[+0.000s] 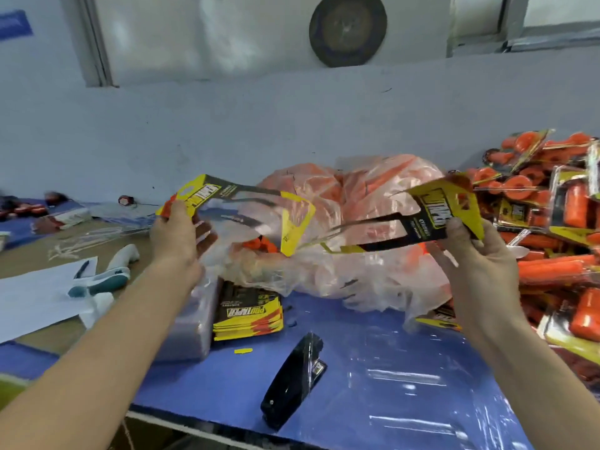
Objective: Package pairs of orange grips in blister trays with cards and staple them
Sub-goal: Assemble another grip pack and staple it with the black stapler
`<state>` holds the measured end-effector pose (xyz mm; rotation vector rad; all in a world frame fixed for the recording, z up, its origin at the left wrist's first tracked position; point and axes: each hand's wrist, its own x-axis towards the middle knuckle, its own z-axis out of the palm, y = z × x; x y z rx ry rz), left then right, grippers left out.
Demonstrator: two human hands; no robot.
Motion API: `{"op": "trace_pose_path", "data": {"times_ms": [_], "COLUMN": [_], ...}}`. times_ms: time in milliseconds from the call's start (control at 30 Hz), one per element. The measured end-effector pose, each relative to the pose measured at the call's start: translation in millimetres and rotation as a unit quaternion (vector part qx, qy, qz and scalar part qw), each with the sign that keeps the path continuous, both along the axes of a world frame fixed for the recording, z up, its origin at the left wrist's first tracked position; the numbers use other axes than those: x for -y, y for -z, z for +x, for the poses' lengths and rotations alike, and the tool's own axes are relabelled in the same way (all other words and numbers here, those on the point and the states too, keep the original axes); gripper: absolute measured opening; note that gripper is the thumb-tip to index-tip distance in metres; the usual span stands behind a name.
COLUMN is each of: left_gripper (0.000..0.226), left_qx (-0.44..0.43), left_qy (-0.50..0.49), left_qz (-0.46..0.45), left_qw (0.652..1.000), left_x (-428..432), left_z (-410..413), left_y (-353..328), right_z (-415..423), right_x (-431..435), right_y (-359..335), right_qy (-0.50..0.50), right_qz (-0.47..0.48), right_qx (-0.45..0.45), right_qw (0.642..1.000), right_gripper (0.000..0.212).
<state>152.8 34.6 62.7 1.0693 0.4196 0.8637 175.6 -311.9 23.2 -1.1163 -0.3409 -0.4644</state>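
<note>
My left hand grips a yellow-and-black printed card by its top corner, held up over the blue table; a clear blister tray seems to hang behind it. A second card is pinched at its top end by my right hand and tilts toward the middle. Between and behind both hands lies a clear plastic bag of loose orange grips. A stack of cards lies flat below my left hand. The black stapler rests near the table's front edge.
Finished packs of orange grips are heaped at the right. A stack of clear blister trays sits beside the cards. White paper, a pen and a teal-and-white tool lie at the left. A wall stands close behind.
</note>
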Motion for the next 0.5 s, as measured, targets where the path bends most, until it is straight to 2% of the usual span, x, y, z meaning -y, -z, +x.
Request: {"op": "trace_pose_path", "data": {"times_ms": [100,200,300,400,500], "left_gripper": [0.022,0.038,0.036,0.029,0.026], "left_qx": [-0.008,0.011,0.015,0.012,-0.007], "left_qy": [-0.086,-0.189,-0.271,-0.269,-0.222], "left_qz": [-0.018,-0.009,0.043,0.021,-0.045], "left_qw": [0.996,0.982,0.961,0.963,0.974], "left_x": [-51.4,-89.1,-111.2,-134.3,-151.7], "left_z": [-9.7,-22.3,-35.4,-36.1,-28.7], "left_y": [10.3,21.0,24.1,24.4,27.3], "right_z": [6.7,12.2,16.3,17.7,14.2], "right_x": [-15.0,-43.5,-78.0,-101.7,-109.1], "right_y": [-5.5,-10.2,-13.1,-11.1,-5.3], "right_qy": [0.009,0.024,0.02,0.014,0.024], "right_qz": [0.011,-0.008,-0.035,-0.031,-0.022], "right_qx": [-0.009,-0.012,-0.017,-0.034,-0.03], "right_qw": [1.0,1.0,0.999,0.999,0.999], "right_gripper": [0.025,0.009,0.014,0.021,0.01]}}
